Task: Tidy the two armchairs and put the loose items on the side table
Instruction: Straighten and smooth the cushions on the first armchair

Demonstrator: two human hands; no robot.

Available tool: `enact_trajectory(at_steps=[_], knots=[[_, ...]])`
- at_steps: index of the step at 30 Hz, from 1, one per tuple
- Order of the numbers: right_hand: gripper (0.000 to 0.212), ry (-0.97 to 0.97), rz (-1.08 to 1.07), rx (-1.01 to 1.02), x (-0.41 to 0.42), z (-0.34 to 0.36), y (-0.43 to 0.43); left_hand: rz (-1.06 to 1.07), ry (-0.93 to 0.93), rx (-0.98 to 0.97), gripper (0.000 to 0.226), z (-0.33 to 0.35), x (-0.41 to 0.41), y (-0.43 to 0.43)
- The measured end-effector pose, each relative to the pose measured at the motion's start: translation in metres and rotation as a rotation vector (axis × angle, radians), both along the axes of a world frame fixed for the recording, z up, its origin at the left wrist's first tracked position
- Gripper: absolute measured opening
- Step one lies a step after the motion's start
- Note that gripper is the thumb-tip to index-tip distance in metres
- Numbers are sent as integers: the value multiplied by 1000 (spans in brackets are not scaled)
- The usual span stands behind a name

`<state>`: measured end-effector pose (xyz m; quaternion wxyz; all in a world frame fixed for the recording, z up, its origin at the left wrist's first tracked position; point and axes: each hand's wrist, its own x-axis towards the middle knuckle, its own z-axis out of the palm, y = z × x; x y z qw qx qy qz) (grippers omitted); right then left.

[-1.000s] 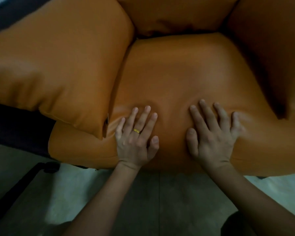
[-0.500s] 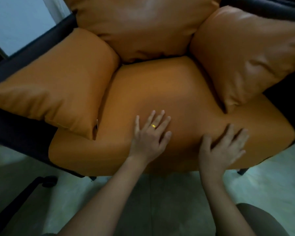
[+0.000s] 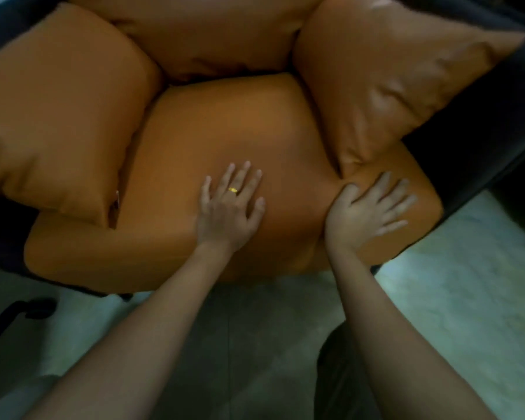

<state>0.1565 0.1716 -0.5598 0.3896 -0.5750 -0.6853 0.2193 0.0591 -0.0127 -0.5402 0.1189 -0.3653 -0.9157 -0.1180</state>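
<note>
Both hands lie flat on the seat cushion [image 3: 225, 122] of the orange armchair [image 3: 482, 131], fingers spread and gripping nothing. The left hand [image 3: 229, 210], which wears a ring [image 3: 232, 190], presses near the middle of the front edge, and the right hand [image 3: 361, 213] presses toward the front right corner. No loose items show on the seat, and the side table is out of view. The right side cushion [image 3: 391, 86] slants from the back right corner down to a pointed tip touching the seat just beyond the right thumb. If that cushion is straightened next, the right hand is much the nearer and need only reach forward.
</note>
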Motion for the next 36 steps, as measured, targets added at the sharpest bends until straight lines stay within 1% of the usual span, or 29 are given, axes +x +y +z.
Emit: enact_trajectory(at_steps=[3,6,9,12,14,16,18,22,28,30,33,36], knots=[[68,50,154,-72,16,6,4,8,15,-19,56,-1,3,1],[70,69,209,-80,33,3,15,-56,53,-76,58,-4,12,13],[62,-40,266,44,41,-3,35,-163,102,-110,58,-6,18,25],[52,-121,314,230,42,-17,57,-131,150,-57,56,-9,19,32],[48,-97,292,349,44,-26,64,-97,183,-13,56,-12,22,34],[49,-47,258,439,39,-33,68,-69,208,53,55,-18,23,36],[51,-1,234,491,34,-39,69,-48,245,110,55,-26,23,39],[56,42,209,545,27,-47,75,-73,351,160,55,-41,18,48],[57,-14,234,506,30,-41,73,-80,319,194,54,-37,20,47],[56,-82,257,452,34,-39,71,-87,287,193,53,-37,19,46],[56,-193,271,289,42,-24,55,-87,188,104,54,-30,22,42],[58,-302,342,38,50,7,26,-88,-12,-27,56,-5,30,34]])
